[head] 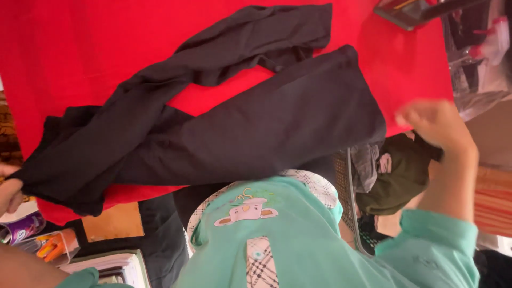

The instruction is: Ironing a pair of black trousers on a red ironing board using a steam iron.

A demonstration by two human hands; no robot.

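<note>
Left hand point(9, 193) clenched; right hand point(437, 125) raised, blurred, closed.

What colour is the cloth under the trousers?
Red cloth, plain, under black trousers; head view.

black trousers point(224, 128) on red cloth point(80, 48), mint top point(298, 240) w/ plaid strip.

Red-covered worktop point(80, 48) with a black garment spread on it.

The worktop carried a plain red cloth that covered all of its visible surface, and a pair of black trousers point(256, 128) lay directly on it, one leg broad and flat, the other twisted and creased across the red (the waist end reached the cloth's edge at one side). A dark flat object point(408, 12) lay at a far corner of the cloth, too cut off to identify.
</note>
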